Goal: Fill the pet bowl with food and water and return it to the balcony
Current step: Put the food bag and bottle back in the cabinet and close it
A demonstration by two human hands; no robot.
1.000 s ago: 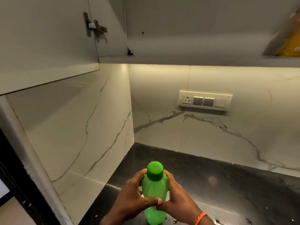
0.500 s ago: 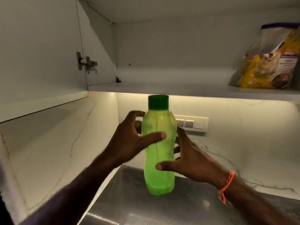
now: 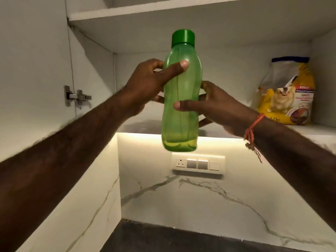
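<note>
Bottle [image 3: 181, 91] of translucent green plastic, upright with its darker green cap [image 3: 183, 36] screwed on, is held in the air in front of an open wall cabinet, its base level with the lit underside of the cabinet's lower shelf [image 3: 312, 131]. A little pale liquid seems to sit at the bottom, though the tint of the plastic makes that hard to judge. The left hand [image 3: 147, 86] grips the upper body from the left, thumb laid across the front and fingers curled round the back. The right hand [image 3: 218, 106] holds it lower down from the right, thumb pressed on the front at the waist and fingers wrapped behind. An orange thread bracelet [image 3: 251, 130] is tied at the right wrist, with loose ends hanging. On the lower shelf, well to the right of the bottle, stands a yellow and white pet food bag [image 3: 287, 91] printed with a dog. A second shelf [image 3: 145, 11] runs above. A metal hinge [image 3: 76, 96] is fixed to the left cabinet wall. Below the bottle a white switch plate [image 3: 198, 164] with a socket sits on the marble-veined backsplash [image 3: 200, 200], and a dark countertop [image 3: 163, 239] lies at the bottom.
</note>
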